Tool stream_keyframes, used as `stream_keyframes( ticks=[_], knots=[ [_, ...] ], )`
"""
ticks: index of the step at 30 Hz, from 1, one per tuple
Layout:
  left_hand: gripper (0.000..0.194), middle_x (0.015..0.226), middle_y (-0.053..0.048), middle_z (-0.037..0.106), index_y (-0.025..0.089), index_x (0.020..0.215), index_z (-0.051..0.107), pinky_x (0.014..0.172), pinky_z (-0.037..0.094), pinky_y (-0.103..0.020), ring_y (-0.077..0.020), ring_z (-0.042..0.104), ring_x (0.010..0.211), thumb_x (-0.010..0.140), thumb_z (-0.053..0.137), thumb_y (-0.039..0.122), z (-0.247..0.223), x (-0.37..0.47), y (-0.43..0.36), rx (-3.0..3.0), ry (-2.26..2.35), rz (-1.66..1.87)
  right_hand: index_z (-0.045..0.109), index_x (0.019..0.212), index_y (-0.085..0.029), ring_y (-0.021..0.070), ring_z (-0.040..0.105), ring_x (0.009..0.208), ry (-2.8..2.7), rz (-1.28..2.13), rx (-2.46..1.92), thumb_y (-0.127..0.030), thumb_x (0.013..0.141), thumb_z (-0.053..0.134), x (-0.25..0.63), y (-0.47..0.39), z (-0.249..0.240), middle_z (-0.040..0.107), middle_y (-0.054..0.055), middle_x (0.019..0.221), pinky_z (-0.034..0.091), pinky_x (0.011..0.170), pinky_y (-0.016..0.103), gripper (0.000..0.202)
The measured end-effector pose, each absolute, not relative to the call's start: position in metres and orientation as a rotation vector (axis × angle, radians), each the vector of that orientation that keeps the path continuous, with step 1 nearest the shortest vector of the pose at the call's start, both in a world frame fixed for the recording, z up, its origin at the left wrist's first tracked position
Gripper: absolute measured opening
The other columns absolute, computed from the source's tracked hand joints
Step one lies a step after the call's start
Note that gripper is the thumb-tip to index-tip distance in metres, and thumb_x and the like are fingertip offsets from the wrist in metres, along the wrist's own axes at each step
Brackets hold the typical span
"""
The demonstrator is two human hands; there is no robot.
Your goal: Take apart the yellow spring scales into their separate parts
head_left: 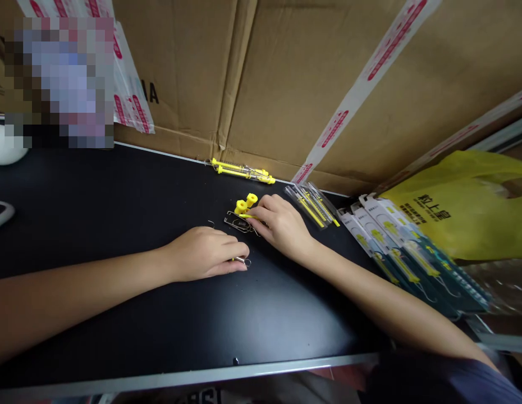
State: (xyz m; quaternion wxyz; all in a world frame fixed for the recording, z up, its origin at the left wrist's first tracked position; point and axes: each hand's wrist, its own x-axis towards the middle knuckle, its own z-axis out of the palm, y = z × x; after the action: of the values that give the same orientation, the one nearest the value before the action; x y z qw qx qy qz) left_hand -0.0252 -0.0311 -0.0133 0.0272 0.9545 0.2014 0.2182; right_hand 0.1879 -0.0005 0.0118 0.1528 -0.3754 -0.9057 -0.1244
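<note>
My left hand (206,252) rests low over the black tabletop, its fingers closed round a metal spring (239,260) whose looped end sticks out past the fingertips. A thin wire hook end shows behind that hand. My right hand (282,221) pinches a small yellow plastic piece (247,216) at the little pile of parts. In that pile lie yellow plastic caps (241,206) and bent metal wire hooks (236,221). Farther back, along the cardboard, lie yellow-ended spring scales (243,171). Clear plastic tubes with yellow strips (314,205) lie to the right of my right hand.
Boxed spring scales (391,241) stand at the right beside a yellow plastic bag (463,202). Taped cardboard (181,67) walls the back of the black table (160,325). A white rounded object (6,145) and a phone-like edge (2,213) are at the left.
</note>
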Motion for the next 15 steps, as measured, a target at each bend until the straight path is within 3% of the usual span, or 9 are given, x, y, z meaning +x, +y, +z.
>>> stream_keyframes(
  ticks=[4, 7, 10, 15],
  knots=[
    [0.022, 0.081, 0.002, 0.064, 0.020, 0.094, 0.055, 0.066, 0.041, -0.025, -0.0139, 0.062, 0.072, 0.092, 0.040, 0.037, -0.013, -0.025, -0.033, 2.889, 0.618, 0.703, 0.065, 0.094, -0.018, 0.0197, 0.049, 0.078, -2.560, -0.345, -1.142, -0.031, 0.089, 0.051, 0.187, 0.001, 0.014, 0.057, 0.007, 0.083, 0.039, 0.067, 0.031, 0.019],
    [0.013, 0.079, 0.002, 0.062, 0.019, 0.095, 0.052, 0.067, 0.042, -0.025, -0.0136, 0.060, 0.070, 0.086, 0.043, 0.023, -0.010, -0.025, -0.034, 2.850, 0.639, 0.749, 0.064, 0.090, -0.018, 0.0193, 0.050, 0.077, -2.487, -0.279, -1.117, -0.029, 0.089, 0.051, 0.192, -0.010, 0.021, 0.057, 0.006, 0.081, 0.039, 0.068, 0.031, 0.016],
    [0.020, 0.077, 0.001, 0.060, 0.018, 0.097, 0.048, 0.067, 0.042, -0.025, -0.0130, 0.058, 0.067, 0.079, 0.042, 0.013, -0.009, -0.025, -0.035, 2.828, 0.642, 0.784, 0.062, 0.087, -0.018, 0.0178, 0.051, 0.075, -2.383, -0.086, -1.097, -0.027, 0.091, 0.047, 0.195, -0.036, 0.026, 0.057, 0.005, 0.077, 0.041, 0.069, 0.030, 0.017],
    [0.009, 0.081, 0.001, 0.060, 0.018, 0.094, 0.044, 0.068, 0.041, -0.024, -0.0128, 0.058, 0.071, 0.086, 0.044, 0.016, -0.011, -0.024, -0.034, 2.829, 0.573, 0.834, 0.056, 0.101, -0.017, 0.0166, 0.052, 0.074, -2.463, 0.252, -0.990, -0.030, 0.089, 0.050, 0.191, -0.077, 0.018, 0.059, 0.005, 0.081, 0.044, 0.071, 0.031, 0.019]
  ],
)
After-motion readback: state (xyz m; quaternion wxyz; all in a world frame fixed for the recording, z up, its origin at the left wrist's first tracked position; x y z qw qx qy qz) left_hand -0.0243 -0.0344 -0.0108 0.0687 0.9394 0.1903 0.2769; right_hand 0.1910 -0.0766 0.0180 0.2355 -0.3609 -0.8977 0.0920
